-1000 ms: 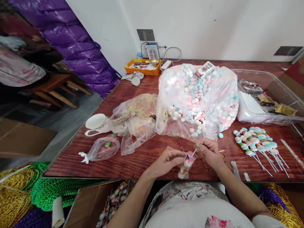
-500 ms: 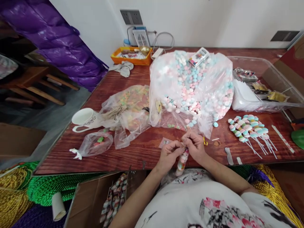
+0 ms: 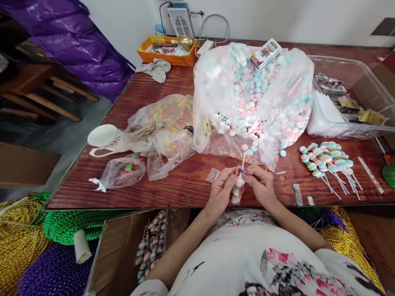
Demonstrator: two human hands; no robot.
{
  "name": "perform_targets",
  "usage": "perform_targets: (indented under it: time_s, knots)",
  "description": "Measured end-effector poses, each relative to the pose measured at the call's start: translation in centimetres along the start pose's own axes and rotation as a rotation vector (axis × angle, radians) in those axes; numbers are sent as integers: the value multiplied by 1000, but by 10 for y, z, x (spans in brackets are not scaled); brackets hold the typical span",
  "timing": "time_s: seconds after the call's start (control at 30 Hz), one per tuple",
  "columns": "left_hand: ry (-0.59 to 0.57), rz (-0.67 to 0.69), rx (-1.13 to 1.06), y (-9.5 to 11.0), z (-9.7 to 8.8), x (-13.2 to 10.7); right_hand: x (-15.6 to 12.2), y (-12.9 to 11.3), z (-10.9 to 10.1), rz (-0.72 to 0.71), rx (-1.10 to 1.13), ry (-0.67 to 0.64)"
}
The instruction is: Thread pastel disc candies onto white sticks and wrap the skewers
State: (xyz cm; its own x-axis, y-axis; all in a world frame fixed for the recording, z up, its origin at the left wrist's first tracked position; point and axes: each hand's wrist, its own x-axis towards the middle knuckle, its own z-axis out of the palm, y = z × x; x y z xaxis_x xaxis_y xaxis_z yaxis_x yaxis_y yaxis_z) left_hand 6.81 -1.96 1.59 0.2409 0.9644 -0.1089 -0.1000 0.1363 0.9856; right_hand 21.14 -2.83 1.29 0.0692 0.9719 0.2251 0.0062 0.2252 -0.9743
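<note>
Left hand (image 3: 219,190) and right hand (image 3: 262,184) both pinch the slim, clear printed wrapper of pastel sweets (image 3: 238,190) near the red-brown wooden table's (image 3: 173,193) front edge; its thin white stick (image 3: 243,160), hidden half a second ago, pokes up now.

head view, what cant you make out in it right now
In the head view:
Wrapped candy stick: upper sides partly hidden by the left hand and right hand.
Small printed card: print too small to read.
Green thing: cut off by the right edge.
</note>
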Motion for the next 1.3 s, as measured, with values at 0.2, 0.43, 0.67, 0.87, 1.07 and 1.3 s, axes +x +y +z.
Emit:
perform_targets:
  time_s: [0.2, 0.43, 0.67, 0.87, 1.07, 1.3]
  knots:
    - [-118, -164, -23, -9, -3, -10, 4, 9, 2, -142, -132, 43]
    - [-323, -446, -310, -2, -10, -3, 4, 10, -5, -176, -210, 43]
    - [-553, -565, -379, 5, -28, 4, 15, -6, -46, -616, -727, -493]
    - [-844, -567, -148, -2, -41, 3, 0, -5, -37, -652, -754, -598]
    - [-505, 147, 713, 3, -37, -4, -12, 5, -13, -363, -990, -428]
    - [-482, -78, 470, 0, -43, 1, -17, -11, -18, -503, -1037, -310]
